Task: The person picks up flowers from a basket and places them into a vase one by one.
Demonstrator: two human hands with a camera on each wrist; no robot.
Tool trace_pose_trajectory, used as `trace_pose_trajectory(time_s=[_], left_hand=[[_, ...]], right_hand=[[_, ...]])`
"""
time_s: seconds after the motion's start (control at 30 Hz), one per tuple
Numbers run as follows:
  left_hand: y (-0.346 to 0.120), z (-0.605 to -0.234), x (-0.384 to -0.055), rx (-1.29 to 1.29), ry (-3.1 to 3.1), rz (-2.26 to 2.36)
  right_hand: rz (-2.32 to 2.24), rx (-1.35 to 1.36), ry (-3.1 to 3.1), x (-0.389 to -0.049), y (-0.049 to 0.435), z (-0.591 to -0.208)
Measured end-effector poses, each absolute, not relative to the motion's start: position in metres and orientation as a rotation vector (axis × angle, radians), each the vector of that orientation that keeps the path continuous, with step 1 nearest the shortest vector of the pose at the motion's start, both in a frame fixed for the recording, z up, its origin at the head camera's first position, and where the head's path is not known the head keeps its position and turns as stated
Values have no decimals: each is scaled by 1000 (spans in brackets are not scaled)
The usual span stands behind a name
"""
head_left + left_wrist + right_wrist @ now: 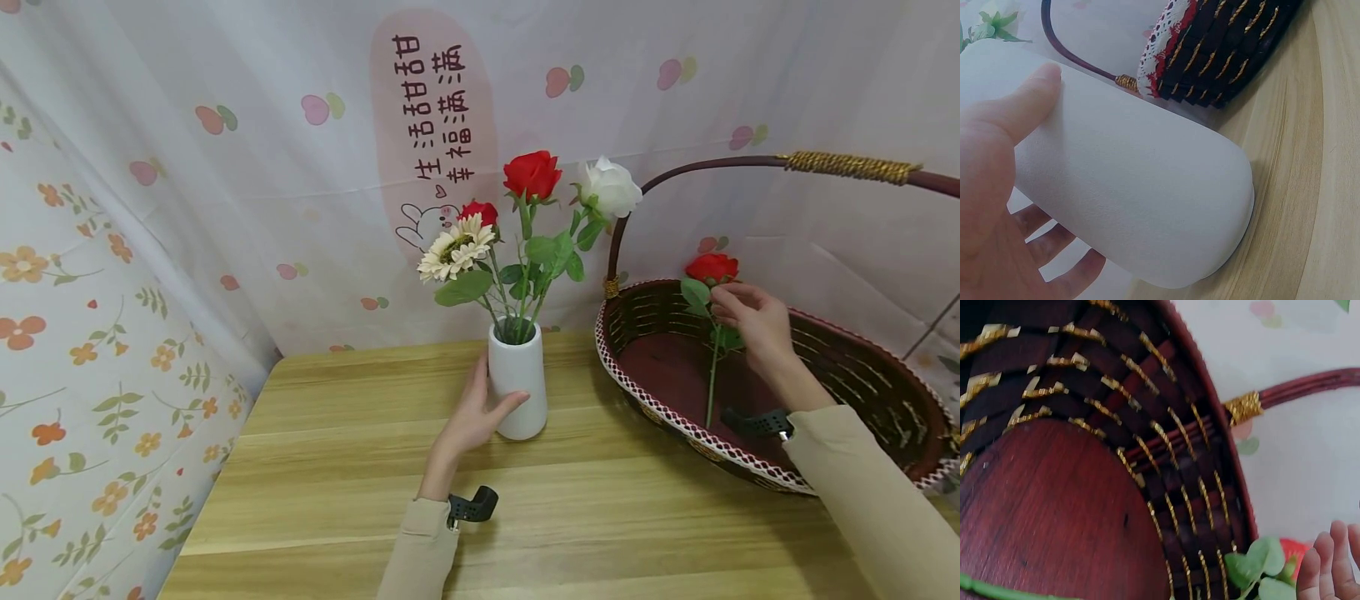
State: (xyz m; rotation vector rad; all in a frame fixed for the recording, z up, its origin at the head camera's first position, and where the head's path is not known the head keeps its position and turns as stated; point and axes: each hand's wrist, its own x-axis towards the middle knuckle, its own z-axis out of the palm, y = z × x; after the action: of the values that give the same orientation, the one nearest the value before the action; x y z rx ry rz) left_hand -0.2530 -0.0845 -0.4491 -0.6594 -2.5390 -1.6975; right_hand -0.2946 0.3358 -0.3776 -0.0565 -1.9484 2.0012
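Observation:
A white vase [517, 387] stands upright on the wooden table, and my left hand [480, 408] grips its left side, the thumb across the front and the fingers behind. In the vase are two red roses [532, 175], a white rose [611, 188] and a cream daisy-like flower [456, 247]. My right hand [753, 325] pinches another red rose [712, 267] just under its bloom. That rose's green stem [711, 383] hangs down over the inside of the basket [660, 358]. In the right wrist view, the fingers [1329, 559] show beside leaves and a bit of red petal.
The dark woven basket has a white lace rim and a tall arched handle [735, 162] bound with gold cord. Behind the table [337, 467] hangs a printed curtain [300, 192], with a floral one [105, 375] along the left.

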Motion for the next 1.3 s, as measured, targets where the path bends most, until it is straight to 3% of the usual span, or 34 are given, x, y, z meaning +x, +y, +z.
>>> trace_pose_trajectory(time_s=[0.63,1.0,1.3], left_hand=[[-85,-449,-253,-655,-2544,-1673],[-85,-449,-252,-653,-2542,-1674],[-85,-450,-252,-641,-2549,-1669]], right_hand=[[1735,-315,-2442,-297,354,-389],[1588,-234,-2736,-296,358,-392],[1481,-422,-2751,-297,364,-396]])
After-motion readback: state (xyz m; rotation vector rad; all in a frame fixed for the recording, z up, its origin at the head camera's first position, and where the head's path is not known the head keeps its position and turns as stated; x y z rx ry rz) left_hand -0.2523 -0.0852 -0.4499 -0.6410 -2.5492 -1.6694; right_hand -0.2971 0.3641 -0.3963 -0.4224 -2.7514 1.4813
